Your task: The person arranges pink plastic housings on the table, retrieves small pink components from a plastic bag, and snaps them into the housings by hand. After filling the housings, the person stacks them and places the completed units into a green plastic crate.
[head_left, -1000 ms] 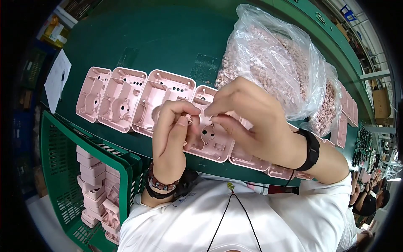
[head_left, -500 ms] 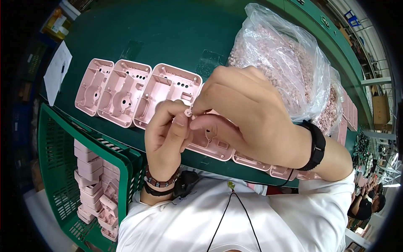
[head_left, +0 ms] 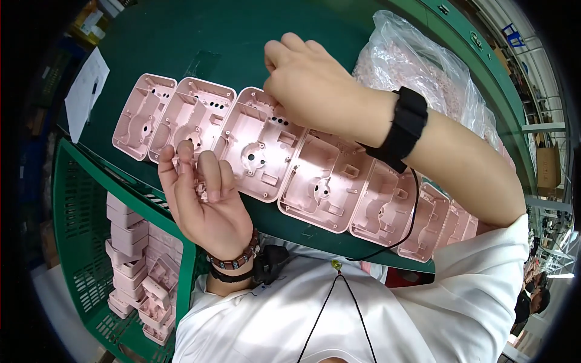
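Observation:
Across the table runs a slanting row of open pink plastic housings [head_left: 330, 166], with round holes, posts and inner walls. My left hand [head_left: 209, 212] is palm up in front of the row, its fingers curled round several small pink plastic parts [head_left: 202, 191]. Over the top edge of a larger housing [head_left: 275, 142] in the row, my right hand [head_left: 302, 72] is closed, knuckles up. Its fingertips are hidden behind the hand, so what they hold cannot be made out.
A clear plastic bag [head_left: 417, 72] full of small pink parts lies at the back right. At the lower left stands a green basket [head_left: 187, 272] with stacked pink housings [head_left: 130, 236]. A white paper sheet [head_left: 86, 91] lies on the far left. A black cord [head_left: 413, 224] hangs from my right wrist.
My hands have come apart. The right has moved up and left to a housing's top edge; the left has dropped back leftward and turned palm up, showing the small pink parts.

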Demonstrator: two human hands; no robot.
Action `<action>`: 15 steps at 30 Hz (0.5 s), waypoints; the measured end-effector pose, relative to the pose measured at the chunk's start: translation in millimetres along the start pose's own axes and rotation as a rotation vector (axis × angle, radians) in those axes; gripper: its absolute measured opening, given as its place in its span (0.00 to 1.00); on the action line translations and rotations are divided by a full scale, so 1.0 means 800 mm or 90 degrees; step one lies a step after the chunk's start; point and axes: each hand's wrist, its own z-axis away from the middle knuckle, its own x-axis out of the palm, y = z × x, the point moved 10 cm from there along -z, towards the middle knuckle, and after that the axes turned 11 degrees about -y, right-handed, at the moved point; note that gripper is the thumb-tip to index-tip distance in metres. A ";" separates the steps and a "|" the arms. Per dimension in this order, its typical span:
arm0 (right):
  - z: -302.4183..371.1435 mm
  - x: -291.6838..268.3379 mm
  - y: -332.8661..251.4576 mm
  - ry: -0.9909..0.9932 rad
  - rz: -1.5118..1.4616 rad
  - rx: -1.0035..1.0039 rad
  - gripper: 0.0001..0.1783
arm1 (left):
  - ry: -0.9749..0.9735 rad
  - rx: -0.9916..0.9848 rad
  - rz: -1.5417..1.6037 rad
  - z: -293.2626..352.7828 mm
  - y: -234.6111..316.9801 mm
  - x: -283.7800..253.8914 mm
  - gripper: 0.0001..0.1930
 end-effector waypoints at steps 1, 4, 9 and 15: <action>-0.005 0.014 -0.001 -0.032 0.011 -0.006 0.04 | 0.010 0.009 -0.019 0.001 0.006 -0.003 0.12; -0.007 0.031 -0.004 -0.058 0.033 -0.007 0.04 | 0.021 0.022 -0.050 0.002 0.013 -0.009 0.13; -0.005 0.038 -0.006 -0.065 0.066 -0.021 0.03 | -0.013 0.020 -0.071 -0.002 0.014 -0.008 0.15; -0.005 0.038 -0.013 -0.069 0.070 -0.032 0.02 | -0.004 0.005 -0.066 -0.002 0.010 -0.006 0.16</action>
